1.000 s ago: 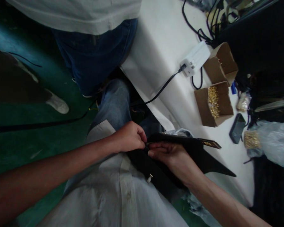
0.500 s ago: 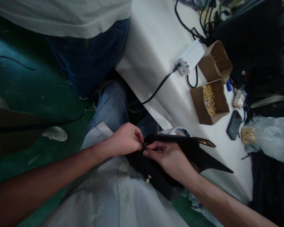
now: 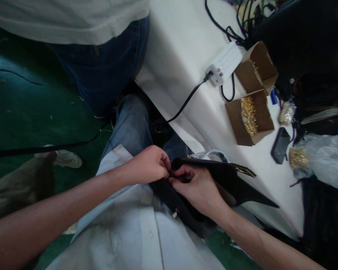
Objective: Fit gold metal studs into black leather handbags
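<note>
A black bag with gold-coloured metal fittings lies across my lap, its stiff pointed flap reaching out to the right. My left hand pinches the bag's edge at its near left corner, fingertips pressed together. Right beside it, my right hand reaches into the opening, thumb and fingers closed on the same edge. The fingertips of both hands nearly meet, and any small part between them is hidden. A small gold fitting with a white bit shows on the bag's front.
On the white-covered table are a white power adapter with black cables, a cardboard box of small gold pieces, another cardboard box, a dark rectangular device and plastic bags. A person in jeans stands close at upper left.
My right hand has shifted slightly in toward the bag's opening; my left hand keeps its pinch. At the far left, another person's leg has come into view.
</note>
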`<state>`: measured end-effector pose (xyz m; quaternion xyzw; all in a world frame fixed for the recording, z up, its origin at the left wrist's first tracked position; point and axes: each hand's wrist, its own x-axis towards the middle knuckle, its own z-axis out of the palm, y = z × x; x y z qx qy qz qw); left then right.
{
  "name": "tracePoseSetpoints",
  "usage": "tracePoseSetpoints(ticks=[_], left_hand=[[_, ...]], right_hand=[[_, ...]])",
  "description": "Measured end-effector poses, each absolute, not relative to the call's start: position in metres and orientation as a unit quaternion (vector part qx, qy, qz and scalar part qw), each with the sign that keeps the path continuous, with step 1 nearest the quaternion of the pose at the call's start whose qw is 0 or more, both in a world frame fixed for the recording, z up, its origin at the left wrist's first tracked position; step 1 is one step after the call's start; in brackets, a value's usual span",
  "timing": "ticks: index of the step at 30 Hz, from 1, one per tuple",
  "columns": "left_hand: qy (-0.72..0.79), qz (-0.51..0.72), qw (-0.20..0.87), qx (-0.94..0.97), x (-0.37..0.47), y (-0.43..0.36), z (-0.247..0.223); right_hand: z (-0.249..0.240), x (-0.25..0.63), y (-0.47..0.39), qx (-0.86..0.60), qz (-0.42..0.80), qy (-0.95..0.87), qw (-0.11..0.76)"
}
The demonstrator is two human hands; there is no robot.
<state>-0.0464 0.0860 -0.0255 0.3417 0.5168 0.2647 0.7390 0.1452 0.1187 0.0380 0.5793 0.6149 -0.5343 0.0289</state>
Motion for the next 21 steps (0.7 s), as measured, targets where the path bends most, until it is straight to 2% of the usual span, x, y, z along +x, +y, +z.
tracePoseSetpoints(ticks=[13,21], left_hand=[[0.500,0.239,0.727,0.406,-0.048,0.081,-0.006],[0.568,0.241,0.670,0.413,-0.042,0.078,-0.006]], right_hand=[[0.034,0.150,0.116,0.581,-0.525,0.621,0.036],[0.033,0.147,0.112,0.590,-0.503,0.631,0.024]])
